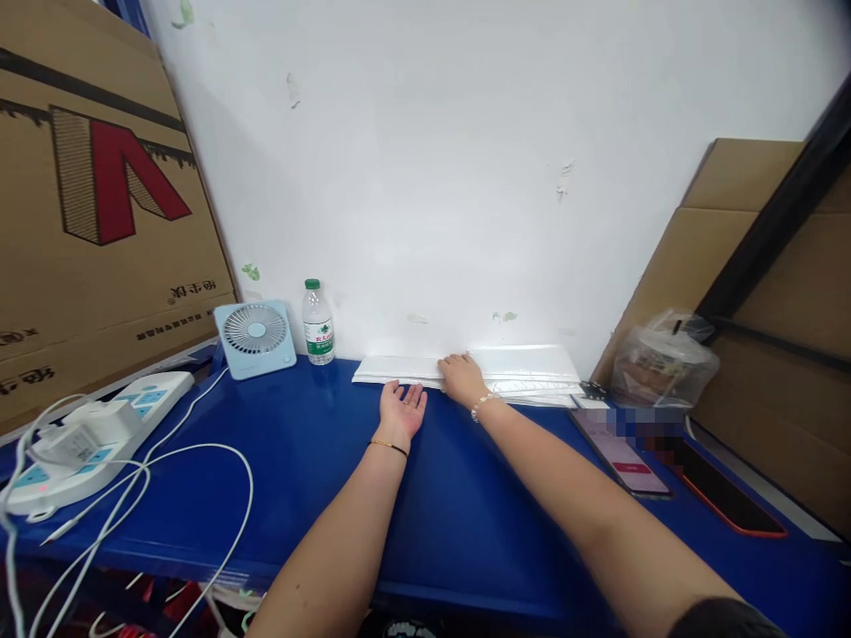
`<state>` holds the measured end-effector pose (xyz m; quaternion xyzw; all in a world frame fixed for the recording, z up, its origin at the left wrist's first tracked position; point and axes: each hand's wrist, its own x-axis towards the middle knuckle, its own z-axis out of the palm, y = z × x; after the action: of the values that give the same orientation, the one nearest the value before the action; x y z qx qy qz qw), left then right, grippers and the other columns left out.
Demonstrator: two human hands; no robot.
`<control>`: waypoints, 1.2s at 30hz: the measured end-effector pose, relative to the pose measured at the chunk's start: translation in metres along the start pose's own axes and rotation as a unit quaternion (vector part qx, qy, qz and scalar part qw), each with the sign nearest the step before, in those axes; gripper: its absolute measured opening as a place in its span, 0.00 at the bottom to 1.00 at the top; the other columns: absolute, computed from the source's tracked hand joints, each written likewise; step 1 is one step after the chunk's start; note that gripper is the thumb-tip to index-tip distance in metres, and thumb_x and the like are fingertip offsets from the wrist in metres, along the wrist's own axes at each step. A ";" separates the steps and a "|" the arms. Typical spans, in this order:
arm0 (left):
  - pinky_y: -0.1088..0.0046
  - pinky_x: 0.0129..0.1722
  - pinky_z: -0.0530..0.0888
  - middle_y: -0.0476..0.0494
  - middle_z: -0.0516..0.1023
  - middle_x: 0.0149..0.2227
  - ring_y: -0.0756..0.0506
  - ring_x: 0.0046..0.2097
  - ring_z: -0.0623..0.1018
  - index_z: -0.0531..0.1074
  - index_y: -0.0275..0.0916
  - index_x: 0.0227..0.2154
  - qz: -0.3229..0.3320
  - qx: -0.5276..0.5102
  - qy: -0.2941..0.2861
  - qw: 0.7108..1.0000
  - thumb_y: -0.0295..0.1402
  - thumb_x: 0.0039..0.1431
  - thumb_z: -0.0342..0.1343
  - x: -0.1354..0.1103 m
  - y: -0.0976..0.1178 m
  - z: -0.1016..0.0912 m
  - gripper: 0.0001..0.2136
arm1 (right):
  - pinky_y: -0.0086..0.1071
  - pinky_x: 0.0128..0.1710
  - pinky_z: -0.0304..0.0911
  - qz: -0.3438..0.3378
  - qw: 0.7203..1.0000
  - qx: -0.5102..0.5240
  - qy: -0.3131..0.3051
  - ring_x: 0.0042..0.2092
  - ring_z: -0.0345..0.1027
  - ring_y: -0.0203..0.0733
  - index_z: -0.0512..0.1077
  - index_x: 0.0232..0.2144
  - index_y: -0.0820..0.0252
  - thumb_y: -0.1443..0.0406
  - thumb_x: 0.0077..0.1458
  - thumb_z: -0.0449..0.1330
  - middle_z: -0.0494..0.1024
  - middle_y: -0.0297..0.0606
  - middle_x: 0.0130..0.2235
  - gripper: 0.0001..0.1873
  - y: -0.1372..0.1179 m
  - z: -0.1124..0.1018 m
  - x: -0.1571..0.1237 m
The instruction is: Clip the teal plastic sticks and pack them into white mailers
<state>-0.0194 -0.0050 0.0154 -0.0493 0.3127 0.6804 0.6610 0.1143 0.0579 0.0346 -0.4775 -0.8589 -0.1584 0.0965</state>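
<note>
Several flat white packs point(532, 363), some with a shiny clear wrap, lie stacked on the blue table against the white wall. My left hand point(401, 412) is palm up at the front edge of the stack, its fingers stretched out and their tips near the edge of the packs. My right hand point(462, 379) rests palm down on top of the stack, with its fingers slightly bent toward the wall. Neither hand is wrapped round anything that I can see.
A blue fan point(258, 337) and a water bottle point(318, 323) stand at the back left. White cables run from a power strip point(99, 439). Two phones, one with a lit screen point(621, 452), and a plastic-bagged container point(665, 359) are at right. Cardboard boxes point(106, 221) flank the table.
</note>
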 end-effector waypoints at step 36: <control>0.70 0.45 0.72 0.46 0.76 0.40 0.47 0.43 0.76 0.65 0.43 0.43 0.407 0.130 -0.188 0.884 0.33 0.45 0.64 -0.077 -0.018 0.050 0.21 | 0.45 0.60 0.49 -0.046 0.950 0.299 -0.079 0.62 0.50 0.52 0.62 0.58 0.55 0.46 0.55 0.52 0.60 0.44 0.61 0.33 0.052 0.007 -0.148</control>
<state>0.0240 -0.0480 0.0859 0.2977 0.2611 0.8390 0.3731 0.2361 -0.0308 -0.0099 -0.3979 -0.8927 0.1400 0.1590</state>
